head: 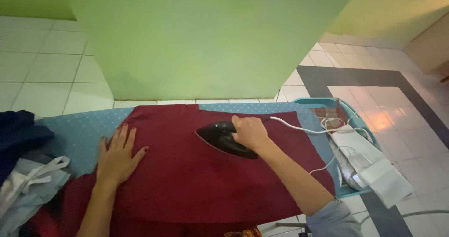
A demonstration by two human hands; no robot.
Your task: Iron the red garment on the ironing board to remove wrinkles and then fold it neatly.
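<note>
Head view: a dark red cloth lies spread over a blue dotted ironing board, with a green wall just behind the board
Right hand: the right hand is clenched round the handle of a black iron, whose tip points toward the left hand
Left hand: the left hand lies flat and released, fingers spread, pressing the cloth near its left edge, well apart from the iron
Cord: a white cord runs from the iron's rear toward a teal basket of folded pale laundry at the board's right end
Doing it well: judged from this, the flat hand should hold the fabric taut while staying clear of the hot tip; strokes go best along the smooth stretch between both hands
Risk: the cord could drag across the cloth and wrinkle it
Nearby: a heap of dark and pale clothes sits at the left end
</note>
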